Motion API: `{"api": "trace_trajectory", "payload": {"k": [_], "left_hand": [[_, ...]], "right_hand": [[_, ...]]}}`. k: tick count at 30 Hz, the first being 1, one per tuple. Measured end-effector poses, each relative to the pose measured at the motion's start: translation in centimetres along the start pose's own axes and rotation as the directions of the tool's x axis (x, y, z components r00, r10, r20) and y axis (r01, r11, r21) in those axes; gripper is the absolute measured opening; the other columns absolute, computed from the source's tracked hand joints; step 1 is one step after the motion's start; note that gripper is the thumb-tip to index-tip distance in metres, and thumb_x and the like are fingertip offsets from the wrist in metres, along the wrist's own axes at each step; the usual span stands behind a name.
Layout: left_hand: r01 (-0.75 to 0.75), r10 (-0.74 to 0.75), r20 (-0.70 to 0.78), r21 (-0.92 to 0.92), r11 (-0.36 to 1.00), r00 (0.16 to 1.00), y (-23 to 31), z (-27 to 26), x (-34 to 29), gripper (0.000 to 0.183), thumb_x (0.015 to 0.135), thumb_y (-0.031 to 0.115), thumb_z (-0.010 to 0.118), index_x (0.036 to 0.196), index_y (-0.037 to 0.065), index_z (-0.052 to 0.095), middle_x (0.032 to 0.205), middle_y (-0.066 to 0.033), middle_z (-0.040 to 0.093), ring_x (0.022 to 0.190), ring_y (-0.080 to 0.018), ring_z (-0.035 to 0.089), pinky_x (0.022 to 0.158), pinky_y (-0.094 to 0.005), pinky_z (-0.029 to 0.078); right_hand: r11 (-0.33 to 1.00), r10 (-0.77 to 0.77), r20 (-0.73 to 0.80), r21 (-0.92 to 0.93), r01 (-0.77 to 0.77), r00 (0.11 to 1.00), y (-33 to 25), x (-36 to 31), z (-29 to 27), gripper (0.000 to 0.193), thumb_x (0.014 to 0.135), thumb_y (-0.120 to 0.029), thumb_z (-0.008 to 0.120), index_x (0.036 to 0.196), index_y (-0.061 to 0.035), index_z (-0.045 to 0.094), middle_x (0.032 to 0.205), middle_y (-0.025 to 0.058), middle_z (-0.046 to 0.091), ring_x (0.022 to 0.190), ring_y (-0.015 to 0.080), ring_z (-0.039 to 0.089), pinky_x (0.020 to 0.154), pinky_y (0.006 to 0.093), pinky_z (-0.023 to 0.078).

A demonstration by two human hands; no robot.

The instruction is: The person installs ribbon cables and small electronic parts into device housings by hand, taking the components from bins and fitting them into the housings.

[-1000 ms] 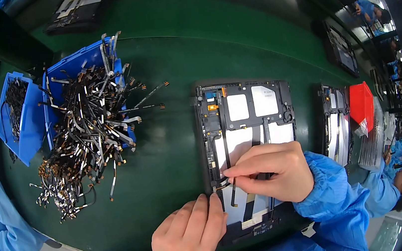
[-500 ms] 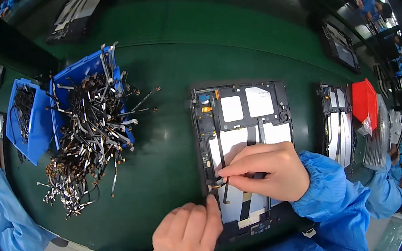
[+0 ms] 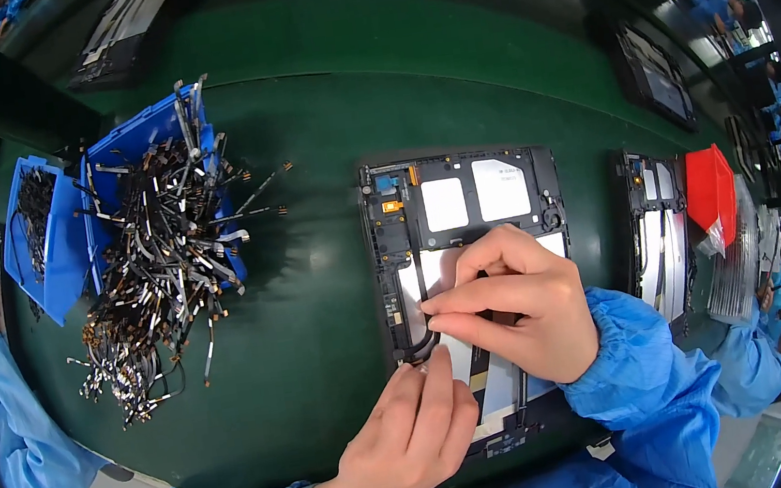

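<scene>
An opened tablet (image 3: pixel 535 189) with a black frame and pale panels lies on the green bench in front of me. A narrow black flex cable (image 3: pixel 420 274) runs down its left side and curves toward the left edge. My right hand (image 3: pixel 530 310) pinches this cable with thumb and forefinger, over the middle of the tablet. Lower down, my left hand (image 3: pixel 410 442) is closed, its fingertips together by the cable's bent end at the frame's left edge. A small pale bit shows between those fingertips; the fingers hide the rest.
To the left, a blue bin (image 3: pixel 138 129) overflows with a heap of flex cables (image 3: pixel 156 243); a smaller blue bin (image 3: pixel 69 244) holds more. A second opened tablet (image 3: pixel 657 231) and a red bin (image 3: pixel 711 195) are at right. Co-workers in blue sleeves (image 3: pixel 18 426) sit either side.
My left hand has moved right and up, onto the tablet's edge by the cable. The right fingertips have risen slightly, and the cable's loose lower end no longer hangs below them.
</scene>
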State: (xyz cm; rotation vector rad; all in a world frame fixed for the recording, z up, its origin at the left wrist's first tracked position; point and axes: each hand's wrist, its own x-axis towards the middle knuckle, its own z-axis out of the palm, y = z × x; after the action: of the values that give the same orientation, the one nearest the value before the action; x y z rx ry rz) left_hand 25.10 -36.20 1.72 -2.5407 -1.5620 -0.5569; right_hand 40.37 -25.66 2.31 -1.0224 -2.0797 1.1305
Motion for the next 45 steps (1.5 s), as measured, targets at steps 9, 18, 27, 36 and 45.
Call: {"api": "trace_trajectory", "payload": {"k": [9,18,27,36,45], "left_hand": [[0.009,-0.007,0.055,-0.035,0.999,0.998,0.0,0.1,-0.1,0.029,0.079,0.025,0.065,0.091,0.000,0.059,0.109,-0.0174,0.067,0.086,-0.0229,0.063,0.075,-0.0258,0.052],[0.034,-0.033,0.052,-0.020,0.999,0.998,0.2,0.2,-0.1,0.027,0.077,0.025,0.065,0.089,0.001,0.060,0.109,-0.0157,0.068,0.087,-0.0233,0.062,0.072,-0.0258,0.052],[0.026,-0.025,0.072,-0.012,1.000,0.997,0.3,0.1,-0.1,0.028,0.077,0.024,0.066,0.090,0.000,0.061,0.109,-0.0169,0.067,0.087,-0.0246,0.062,0.072,-0.0266,0.053],[0.019,-0.023,0.064,0.069,0.997,0.998,0.1,0.0,0.5,0.025,0.091,0.024,0.051,0.072,0.009,0.057,0.103,-0.0102,0.071,0.077,-0.0149,0.060,0.073,-0.0205,0.051],[0.024,-0.027,0.043,0.064,0.998,0.999,0.0,0.2,0.4,0.025,0.091,0.024,0.051,0.071,0.009,0.056,0.103,-0.0101,0.071,0.077,-0.0148,0.060,0.073,-0.0205,0.051]], "right_hand": [[1.000,0.001,-0.053,-0.011,-0.002,0.999,0.5,-0.1,0.4,0.016,0.071,0.000,0.078,0.085,-0.0034,0.071,0.084,0.0051,0.056,0.071,0.0184,0.055,0.055,0.0290,0.045],[0.998,0.014,-0.012,-0.055,-0.015,1.000,0.6,0.0,0.1,0.021,0.070,0.004,0.079,0.089,-0.0045,0.076,0.087,0.0046,0.057,0.075,0.0137,0.061,0.058,0.0243,0.050],[0.994,-0.092,-0.076,-0.069,0.086,0.993,0.9,0.1,0.6,0.015,0.070,0.000,0.077,0.084,-0.0026,0.070,0.083,0.0059,0.056,0.069,0.0193,0.057,0.055,0.0288,0.047],[1.000,-0.013,-0.103,-0.029,0.010,0.995,0.6,1.0,0.6,0.017,0.071,0.002,0.078,0.087,-0.0040,0.075,0.085,0.0047,0.057,0.068,0.0124,0.058,0.055,0.0244,0.047],[0.990,-0.050,-0.115,-0.136,0.034,0.992,0.7,1.0,1.1,0.017,0.071,0.002,0.078,0.087,-0.0037,0.074,0.084,0.0051,0.057,0.069,0.0139,0.060,0.056,0.0246,0.048]]}}
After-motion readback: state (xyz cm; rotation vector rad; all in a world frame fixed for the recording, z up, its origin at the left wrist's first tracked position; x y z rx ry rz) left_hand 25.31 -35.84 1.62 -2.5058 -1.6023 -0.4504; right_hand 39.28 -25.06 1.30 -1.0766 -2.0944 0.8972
